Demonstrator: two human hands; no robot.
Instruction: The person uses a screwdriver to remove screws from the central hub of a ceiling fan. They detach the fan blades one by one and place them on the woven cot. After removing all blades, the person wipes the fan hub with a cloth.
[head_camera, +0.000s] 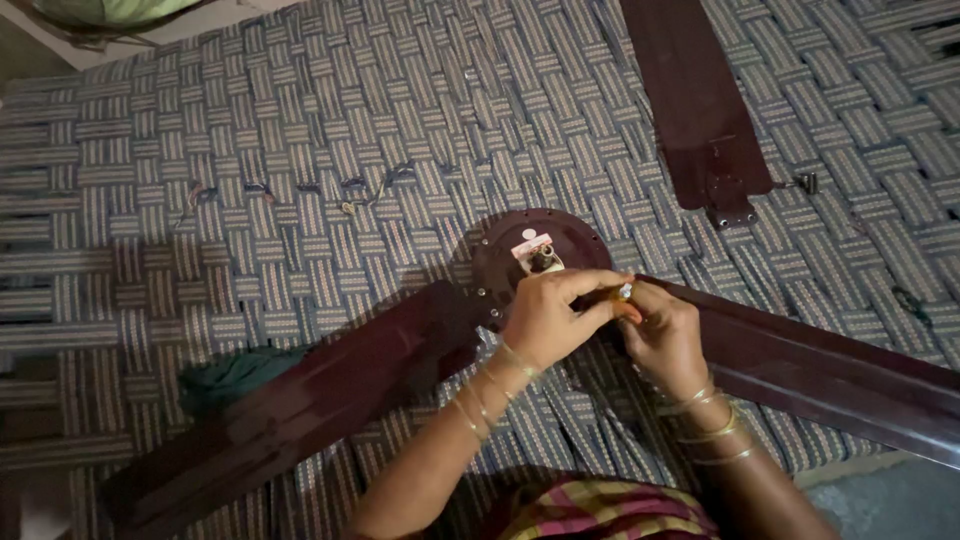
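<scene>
A dark brown ceiling fan lies on a woven cot, its round motor hub (540, 245) facing up with a small label on it. One blade (300, 400) runs toward the lower left, another blade (830, 370) toward the right. My left hand (545, 320) and my right hand (665, 335) meet at the hub's right edge, both closed around an orange-handled screwdriver (625, 297) where the right blade joins the hub. Bangles sit on both wrists.
A third, loose fan blade (695, 100) lies at the upper right with a small screw (805, 183) beside its bracket. A green cloth (235, 375) sits under the left blade. The woven cot (300, 150) spreads around; bare floor shows at the lower right.
</scene>
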